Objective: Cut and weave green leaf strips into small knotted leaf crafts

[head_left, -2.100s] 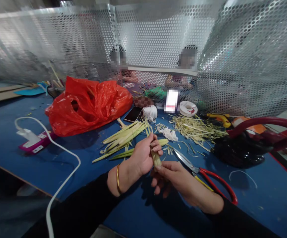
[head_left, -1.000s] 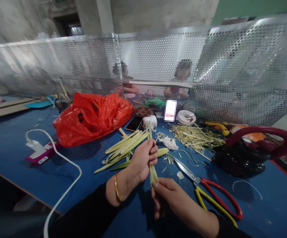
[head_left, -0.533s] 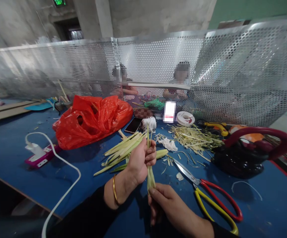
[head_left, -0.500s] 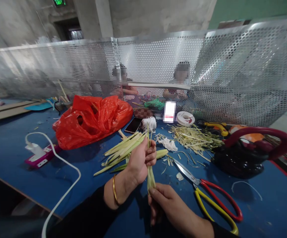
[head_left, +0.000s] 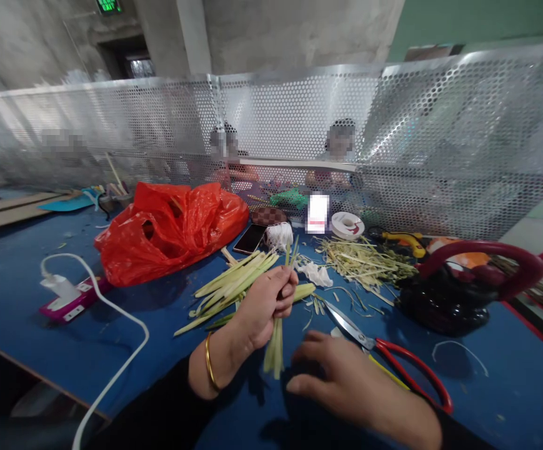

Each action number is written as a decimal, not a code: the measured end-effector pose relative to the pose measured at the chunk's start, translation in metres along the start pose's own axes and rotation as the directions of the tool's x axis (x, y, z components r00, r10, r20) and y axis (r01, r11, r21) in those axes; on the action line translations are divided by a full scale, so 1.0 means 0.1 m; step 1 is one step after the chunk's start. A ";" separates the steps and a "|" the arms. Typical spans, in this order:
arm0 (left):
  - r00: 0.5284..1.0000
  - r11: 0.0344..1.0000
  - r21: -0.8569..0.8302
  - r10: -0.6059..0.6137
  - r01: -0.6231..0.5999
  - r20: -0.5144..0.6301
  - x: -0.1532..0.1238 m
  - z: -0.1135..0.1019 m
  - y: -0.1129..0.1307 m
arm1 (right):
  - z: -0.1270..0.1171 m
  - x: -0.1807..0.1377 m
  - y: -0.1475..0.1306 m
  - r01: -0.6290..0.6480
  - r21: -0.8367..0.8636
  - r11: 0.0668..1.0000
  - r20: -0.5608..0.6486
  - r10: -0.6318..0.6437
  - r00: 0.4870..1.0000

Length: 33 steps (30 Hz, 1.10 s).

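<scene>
Perforated metal panels (head_left: 294, 106) stand behind the blue worktop (head_left: 9, 269). At the far left a white cable (head_left: 146, 334) loops from a purple power strip (head_left: 55, 311) past my left sleeve (head_left: 159, 400); if that arm swung outward, it could snag the loop and tug at the strip. Next comes a red plastic bag (head_left: 172, 231), well back from my hands, so I judge it a small worry. To its right a loose pile of pale strips (head_left: 231, 281) lies partly behind my left wrist, and a careless sweep could scatter it.

My left hand (head_left: 264, 306) is closed round a bundle of pale green strips (head_left: 275, 350), the tips poking out above my fingers, the ends below splayed a little. Only that one hand holds them, so a slackened grip could let single strips slide and leave the ends uneven.

Just right of those ends, my right hand (head_left: 341, 372) is open and blurred, fingers bent, with nothing I can see in it. It overlaps the scissors (head_left: 369, 342) in view; I cannot tell whether it touches them. A blind knock could swing the blades toward my fingers. Beyond the blades sits a heap of thin shreds (head_left: 360, 262), which could mix with dropped strips. Last, a glossy black pot (head_left: 444, 306) could tip if my right arm strayed wide.
</scene>
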<state>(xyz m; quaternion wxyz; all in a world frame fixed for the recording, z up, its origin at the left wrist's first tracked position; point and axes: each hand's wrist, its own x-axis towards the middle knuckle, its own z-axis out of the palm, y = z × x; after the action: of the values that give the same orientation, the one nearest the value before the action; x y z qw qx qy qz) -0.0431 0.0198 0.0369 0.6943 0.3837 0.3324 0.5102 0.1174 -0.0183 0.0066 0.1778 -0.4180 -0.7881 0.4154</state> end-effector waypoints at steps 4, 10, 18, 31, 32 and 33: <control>0.992 0.983 0.169 -0.086 0.070 0.090 -0.08 0.07 -0.03 | -0.37 0.02 -0.03 0.007 0.255 0.967 -0.359 0.088 0.929; 0.967 0.924 0.378 -0.152 0.065 0.206 -0.19 0.19 -0.06 | -0.30 0.05 -0.09 0.152 0.652 0.743 -0.375 0.142 0.916; 0.952 0.919 0.393 -0.134 0.016 0.275 -0.21 0.23 -0.05 | -0.29 0.02 -0.13 0.168 0.697 0.697 -0.396 0.178 0.901; 0.947 0.857 0.506 -0.237 0.098 0.216 -0.13 0.23 -0.12 | -0.36 -0.14 -0.08 0.165 0.673 0.721 -0.435 0.206 0.876; 0.943 0.841 0.534 -0.240 0.084 0.231 -0.12 0.25 -0.13 | -0.37 -0.17 -0.06 0.166 0.679 0.715 -0.445 0.221 0.868; 0.940 0.819 0.571 -0.232 0.051 0.249 -0.11 0.26 -0.13 | -0.36 -0.21 -0.04 0.167 0.685 0.709 -0.456 0.238 0.858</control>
<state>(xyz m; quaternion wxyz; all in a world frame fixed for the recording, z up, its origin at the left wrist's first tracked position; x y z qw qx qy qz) -0.0178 0.0014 0.0392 0.6317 0.6176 0.3820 0.2713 0.1508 -0.0178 0.0325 0.5179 -0.4288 -0.4840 0.5601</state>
